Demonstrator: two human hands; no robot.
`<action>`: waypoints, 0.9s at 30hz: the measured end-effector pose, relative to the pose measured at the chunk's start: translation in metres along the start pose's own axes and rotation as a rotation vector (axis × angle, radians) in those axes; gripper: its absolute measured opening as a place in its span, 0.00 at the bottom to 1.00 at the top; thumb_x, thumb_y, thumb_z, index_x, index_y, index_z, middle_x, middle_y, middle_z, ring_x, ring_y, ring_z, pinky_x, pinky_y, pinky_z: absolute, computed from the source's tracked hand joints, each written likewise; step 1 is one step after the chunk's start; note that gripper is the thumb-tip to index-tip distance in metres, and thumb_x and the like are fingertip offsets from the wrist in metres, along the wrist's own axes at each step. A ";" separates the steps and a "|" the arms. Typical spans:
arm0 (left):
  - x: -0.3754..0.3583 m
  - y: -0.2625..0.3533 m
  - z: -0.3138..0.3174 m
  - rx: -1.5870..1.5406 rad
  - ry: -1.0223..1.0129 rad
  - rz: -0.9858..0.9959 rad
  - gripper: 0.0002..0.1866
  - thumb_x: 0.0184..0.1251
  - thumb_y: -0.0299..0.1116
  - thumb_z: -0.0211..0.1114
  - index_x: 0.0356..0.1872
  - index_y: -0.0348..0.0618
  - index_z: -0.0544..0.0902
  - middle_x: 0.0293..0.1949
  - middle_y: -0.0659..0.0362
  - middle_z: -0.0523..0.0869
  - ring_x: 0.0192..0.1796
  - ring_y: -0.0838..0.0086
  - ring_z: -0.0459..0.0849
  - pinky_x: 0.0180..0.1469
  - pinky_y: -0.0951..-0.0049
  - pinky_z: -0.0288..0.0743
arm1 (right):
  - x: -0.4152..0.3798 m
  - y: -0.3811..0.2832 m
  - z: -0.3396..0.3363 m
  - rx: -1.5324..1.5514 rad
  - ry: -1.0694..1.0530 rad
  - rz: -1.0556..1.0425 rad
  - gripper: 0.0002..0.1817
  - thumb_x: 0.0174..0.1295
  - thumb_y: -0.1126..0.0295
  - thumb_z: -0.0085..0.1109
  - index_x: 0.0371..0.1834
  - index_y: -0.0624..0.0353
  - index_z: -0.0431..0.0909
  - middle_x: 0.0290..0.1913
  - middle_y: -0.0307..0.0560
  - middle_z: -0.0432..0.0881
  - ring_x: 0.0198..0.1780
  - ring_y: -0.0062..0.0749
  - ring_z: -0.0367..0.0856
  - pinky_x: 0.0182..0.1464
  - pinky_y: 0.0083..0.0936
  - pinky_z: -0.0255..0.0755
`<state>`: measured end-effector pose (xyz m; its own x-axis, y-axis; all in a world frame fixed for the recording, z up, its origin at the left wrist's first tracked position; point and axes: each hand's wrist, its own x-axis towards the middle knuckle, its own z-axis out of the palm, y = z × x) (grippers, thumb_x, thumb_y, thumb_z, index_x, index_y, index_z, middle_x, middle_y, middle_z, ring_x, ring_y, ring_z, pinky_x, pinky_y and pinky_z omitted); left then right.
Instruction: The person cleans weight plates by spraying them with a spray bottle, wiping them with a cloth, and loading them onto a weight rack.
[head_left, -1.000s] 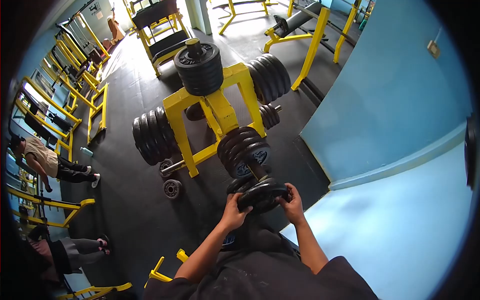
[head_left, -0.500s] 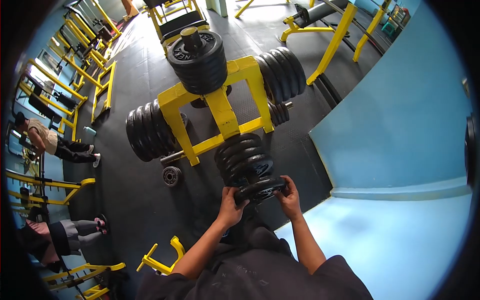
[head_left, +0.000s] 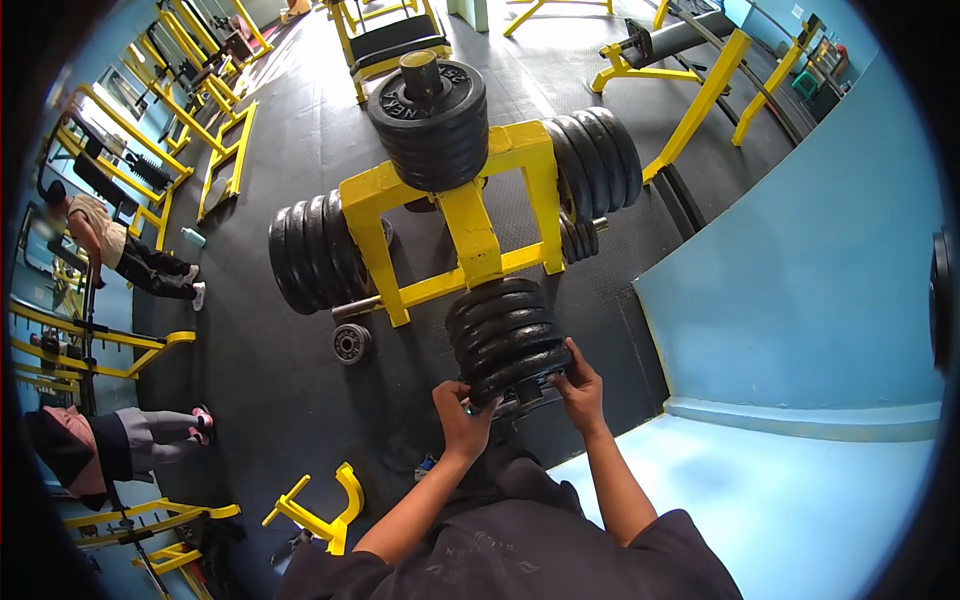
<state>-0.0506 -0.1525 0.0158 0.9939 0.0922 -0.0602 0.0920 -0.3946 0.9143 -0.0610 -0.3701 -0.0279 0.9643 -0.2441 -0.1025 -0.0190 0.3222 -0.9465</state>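
Observation:
Several black weight plates (head_left: pixel 508 328) are stacked on the near peg of a yellow plate rack (head_left: pixel 470 240). My left hand (head_left: pixel 464 418) has its fingers curled at the left edge of the nearest plate. At that plate's right edge, my right hand (head_left: pixel 580 385) grips the rim. The peg's dark end sticks out between my hands. More plates fill the rack's top peg (head_left: pixel 430 130), its left side (head_left: pixel 310 255) and its right side (head_left: pixel 597 165).
Small plates (head_left: pixel 351 343) lie on the black floor left of the rack. A blue wall (head_left: pixel 780 280) rises at the right. Two people, one leaning (head_left: pixel 110 245) and one in grey leggings (head_left: pixel 130 445), are at the left near yellow machines. A yellow frame (head_left: pixel 335 510) stands at the lower left.
The plate between my hands has moved inward along the peg and now rests against the stack. My hands have moved slightly with it. The view has shifted a little.

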 end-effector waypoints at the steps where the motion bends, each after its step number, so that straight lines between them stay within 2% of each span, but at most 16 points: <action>1: 0.001 0.000 -0.001 0.061 0.011 0.006 0.30 0.52 0.26 0.82 0.49 0.41 0.68 0.53 0.52 0.68 0.55 0.65 0.74 0.56 0.63 0.77 | 0.002 -0.002 0.003 0.000 -0.004 0.001 0.41 0.58 0.82 0.72 0.76 0.60 0.66 0.72 0.48 0.73 0.72 0.31 0.69 0.73 0.30 0.63; 5: 0.013 -0.003 0.005 0.067 0.078 0.033 0.31 0.52 0.27 0.82 0.51 0.43 0.68 0.55 0.54 0.66 0.59 0.65 0.71 0.56 0.64 0.77 | 0.011 -0.003 0.013 0.006 0.013 -0.032 0.39 0.62 0.82 0.68 0.78 0.63 0.63 0.71 0.48 0.74 0.70 0.30 0.71 0.73 0.29 0.63; 10: 0.012 -0.014 0.007 -0.036 0.009 -0.002 0.32 0.52 0.27 0.82 0.52 0.43 0.68 0.56 0.55 0.66 0.60 0.66 0.71 0.57 0.64 0.77 | 0.011 -0.001 0.014 -0.041 0.006 -0.051 0.39 0.63 0.82 0.68 0.78 0.63 0.62 0.71 0.48 0.73 0.70 0.31 0.71 0.73 0.29 0.62; 13: 0.016 -0.013 0.006 -0.031 -0.001 0.005 0.32 0.52 0.28 0.82 0.53 0.43 0.67 0.55 0.55 0.67 0.60 0.66 0.72 0.57 0.65 0.76 | 0.010 0.000 0.017 -0.040 0.027 -0.054 0.43 0.60 0.78 0.72 0.79 0.60 0.62 0.70 0.51 0.75 0.71 0.32 0.71 0.72 0.30 0.64; 15: 0.013 -0.019 0.003 -0.016 -0.018 0.000 0.32 0.53 0.28 0.82 0.53 0.43 0.68 0.54 0.55 0.67 0.59 0.65 0.72 0.57 0.65 0.76 | 0.007 0.003 0.017 -0.219 0.059 -0.094 0.40 0.66 0.74 0.68 0.80 0.61 0.58 0.70 0.52 0.74 0.69 0.34 0.73 0.71 0.30 0.65; 16: 0.015 -0.027 0.002 -0.040 -0.038 0.023 0.33 0.53 0.30 0.82 0.54 0.42 0.68 0.54 0.55 0.68 0.58 0.65 0.74 0.57 0.65 0.77 | 0.003 0.000 0.018 -0.218 0.061 -0.095 0.40 0.66 0.74 0.68 0.80 0.61 0.58 0.70 0.52 0.74 0.69 0.34 0.73 0.71 0.30 0.65; 18: 0.008 -0.045 -0.006 -0.062 -0.060 0.048 0.33 0.53 0.31 0.82 0.55 0.42 0.68 0.54 0.54 0.69 0.57 0.64 0.75 0.56 0.65 0.77 | -0.008 -0.005 0.022 -0.638 0.149 -0.033 0.39 0.70 0.64 0.65 0.80 0.61 0.56 0.70 0.58 0.75 0.67 0.40 0.77 0.68 0.34 0.69; 20: -0.006 -0.050 -0.022 0.090 -0.135 0.059 0.34 0.55 0.33 0.81 0.57 0.42 0.69 0.54 0.52 0.70 0.53 0.65 0.78 0.54 0.64 0.77 | -0.023 0.008 0.021 -0.688 0.188 0.018 0.39 0.71 0.61 0.64 0.80 0.60 0.57 0.69 0.60 0.75 0.66 0.44 0.79 0.67 0.35 0.71; 22: -0.022 -0.075 -0.040 0.093 -0.183 0.022 0.33 0.55 0.34 0.81 0.58 0.42 0.70 0.53 0.52 0.71 0.51 0.66 0.78 0.54 0.65 0.78 | -0.045 0.023 0.021 -0.742 0.229 0.071 0.38 0.72 0.57 0.62 0.80 0.59 0.57 0.69 0.62 0.76 0.64 0.48 0.81 0.65 0.37 0.72; 24: -0.043 -0.108 -0.063 0.097 -0.231 -0.020 0.33 0.55 0.35 0.81 0.59 0.42 0.71 0.53 0.52 0.72 0.50 0.67 0.79 0.53 0.65 0.78 | -0.076 0.046 0.017 -0.843 0.211 0.248 0.37 0.70 0.57 0.62 0.78 0.59 0.60 0.65 0.61 0.79 0.62 0.50 0.82 0.63 0.37 0.74; 27: -0.074 -0.157 -0.108 0.167 -0.330 -0.099 0.32 0.56 0.37 0.81 0.58 0.42 0.73 0.50 0.52 0.75 0.47 0.69 0.80 0.52 0.66 0.79 | -0.137 0.127 -0.011 -0.978 0.162 0.456 0.37 0.66 0.54 0.63 0.75 0.62 0.64 0.61 0.60 0.83 0.60 0.51 0.83 0.63 0.40 0.74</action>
<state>-0.1447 0.0018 -0.0797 0.9433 -0.1510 -0.2956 0.1702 -0.5447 0.8212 -0.1982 -0.3056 -0.1370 0.7685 -0.4267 -0.4768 -0.6368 -0.4363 -0.6358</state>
